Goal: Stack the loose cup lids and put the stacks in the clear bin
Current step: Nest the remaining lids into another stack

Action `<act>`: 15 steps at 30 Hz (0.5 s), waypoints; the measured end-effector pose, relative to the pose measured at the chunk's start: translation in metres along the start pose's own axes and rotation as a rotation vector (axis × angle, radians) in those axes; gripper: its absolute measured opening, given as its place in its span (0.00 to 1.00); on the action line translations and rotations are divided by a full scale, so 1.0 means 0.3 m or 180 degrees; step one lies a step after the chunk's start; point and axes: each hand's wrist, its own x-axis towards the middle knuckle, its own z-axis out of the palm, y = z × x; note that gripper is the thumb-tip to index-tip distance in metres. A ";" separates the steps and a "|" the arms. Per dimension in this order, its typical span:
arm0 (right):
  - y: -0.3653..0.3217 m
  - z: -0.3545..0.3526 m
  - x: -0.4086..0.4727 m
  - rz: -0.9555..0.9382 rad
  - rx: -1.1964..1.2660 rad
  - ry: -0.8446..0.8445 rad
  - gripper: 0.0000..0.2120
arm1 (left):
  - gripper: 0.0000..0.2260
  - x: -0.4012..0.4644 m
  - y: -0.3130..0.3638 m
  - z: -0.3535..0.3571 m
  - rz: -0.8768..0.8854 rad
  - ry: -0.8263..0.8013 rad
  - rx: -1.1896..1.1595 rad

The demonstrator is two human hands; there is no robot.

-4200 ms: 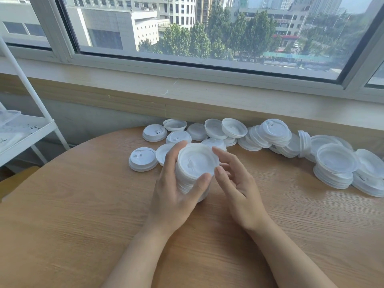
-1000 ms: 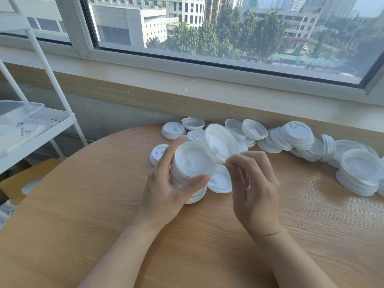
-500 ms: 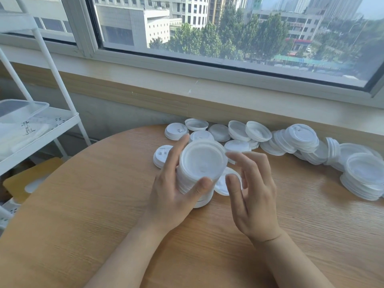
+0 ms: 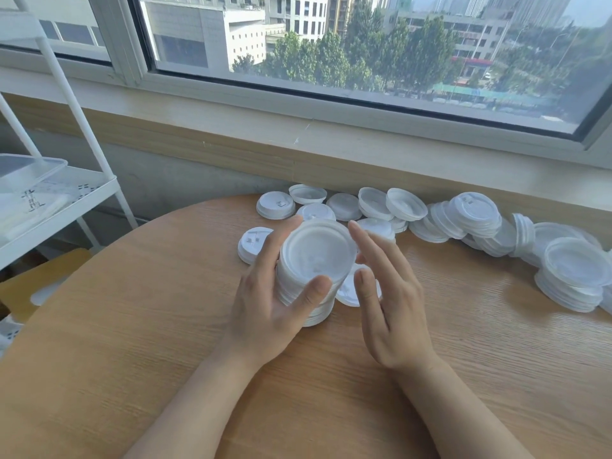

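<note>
Left hand is gripping the lid stack, thumb and fingers curling round its side; the stack is standing on the round wooden table, near centre. Right hand is hovering just right of it, fingers straight, holding nothing. Loose lids are lying along the far edge.

We see a round wooden table filling the lower frame, set against a pale window ledge. A white metal shelf rack stands at the left edge. Through the window across the top, trees and buildings appear.
</note>
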 end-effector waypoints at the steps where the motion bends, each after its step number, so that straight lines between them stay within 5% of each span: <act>1: 0.000 0.000 -0.001 0.0017 0.0000 0.0034 0.22 | 0.34 -0.002 0.001 0.000 -0.0015 -0.0004 -0.0009; 15: 0.030 0.001 -0.002 0.0521 -0.0200 -0.0131 0.21 | 0.32 0.002 -0.005 -0.010 -0.0194 0.0102 0.0081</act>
